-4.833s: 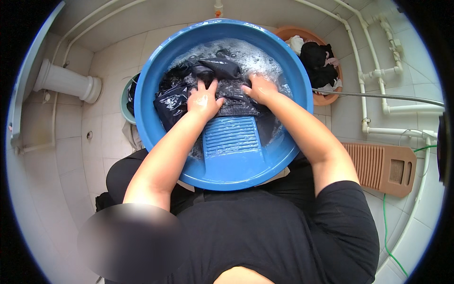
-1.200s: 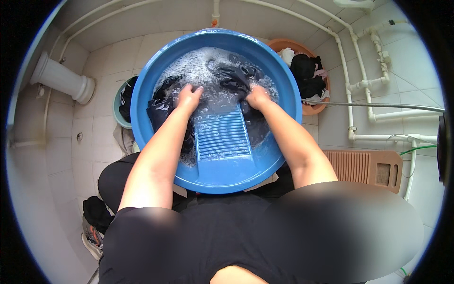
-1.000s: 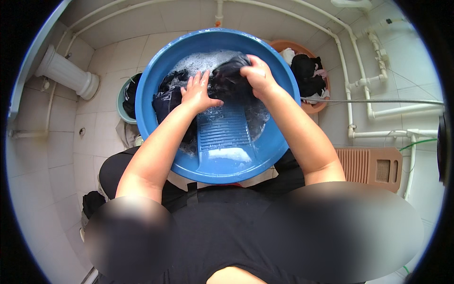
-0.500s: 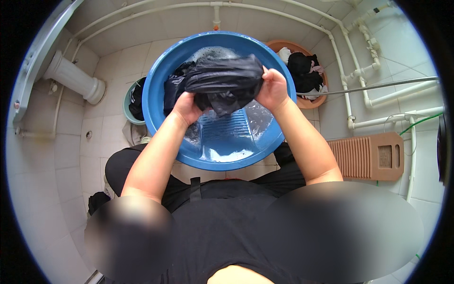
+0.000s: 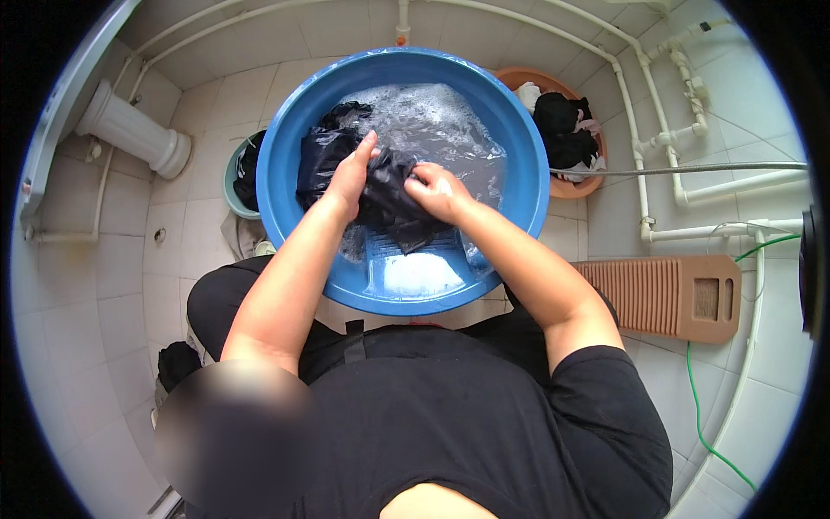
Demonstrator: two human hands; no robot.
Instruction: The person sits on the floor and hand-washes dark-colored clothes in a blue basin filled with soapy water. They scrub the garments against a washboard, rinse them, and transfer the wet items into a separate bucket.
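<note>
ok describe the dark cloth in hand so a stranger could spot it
Find the big blue basin, then its near-side ridged washboard. The dark cloth hides that board's upper part; unlike the dark laundry further left, it is bunched between left hand and right hand.

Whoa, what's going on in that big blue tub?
A person's left hand and right hand hold a bunched dark cloth over the ribbed board in the blue tub. There's foamy water in there, and more dark cloth sits at the tub's left side. An orange basin of clothes stands beyond it, to the right.
</note>
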